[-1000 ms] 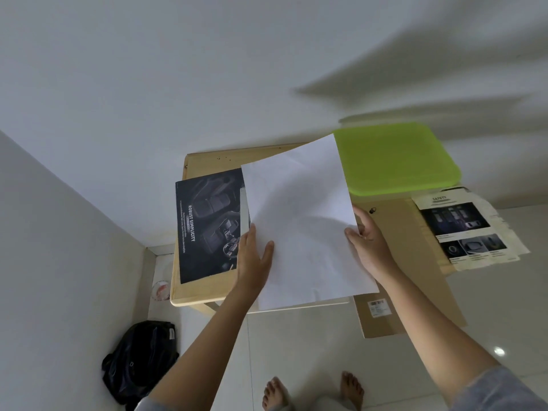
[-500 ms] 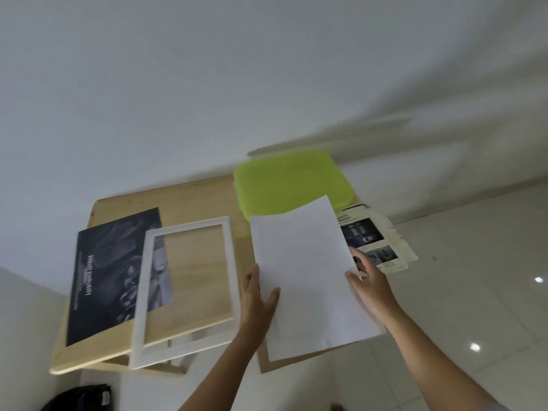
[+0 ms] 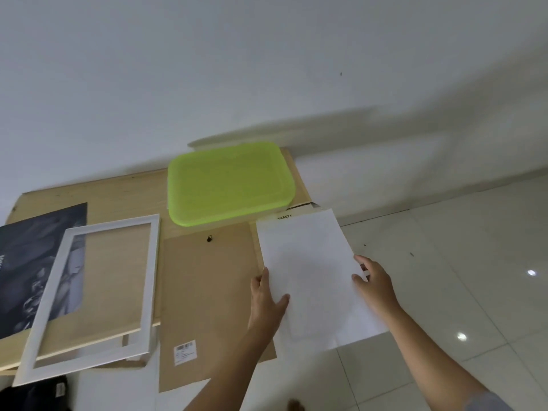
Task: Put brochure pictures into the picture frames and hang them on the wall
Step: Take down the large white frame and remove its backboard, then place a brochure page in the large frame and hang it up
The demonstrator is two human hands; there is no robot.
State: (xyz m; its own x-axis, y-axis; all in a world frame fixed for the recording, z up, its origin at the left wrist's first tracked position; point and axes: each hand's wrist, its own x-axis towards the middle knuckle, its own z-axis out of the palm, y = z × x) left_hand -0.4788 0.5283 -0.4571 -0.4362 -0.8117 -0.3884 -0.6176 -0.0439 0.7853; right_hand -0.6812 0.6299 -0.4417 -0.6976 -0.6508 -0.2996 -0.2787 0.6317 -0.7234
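I hold a blank white sheet (image 3: pixel 311 271) by both side edges, my left hand (image 3: pixel 267 295) on its left edge and my right hand (image 3: pixel 375 284) on its right. The sheet hovers past the table's right end, over a brochure page marked SAFETY (image 3: pixel 285 216) that is mostly hidden. A white picture frame (image 3: pixel 59 295) lies empty on the wooden table (image 3: pixel 124 191), overhanging its front edge. The frame's brown backing board (image 3: pixel 207 292) with a black hanger clip lies beside it. A dark brochure picture (image 3: pixel 32 262) rests partly under the frame at the left.
A lime-green plastic lid or tray (image 3: pixel 228 182) sits at the table's back right against the white wall (image 3: pixel 267 69). A black bag (image 3: pixel 35 394) lies on the floor at lower left. White floor tiles (image 3: pixel 459 262) spread to the right.
The sheet has moved right with both hands, off the frame and backing board. The backing board and its clip now show fully. The view has shifted to the right.
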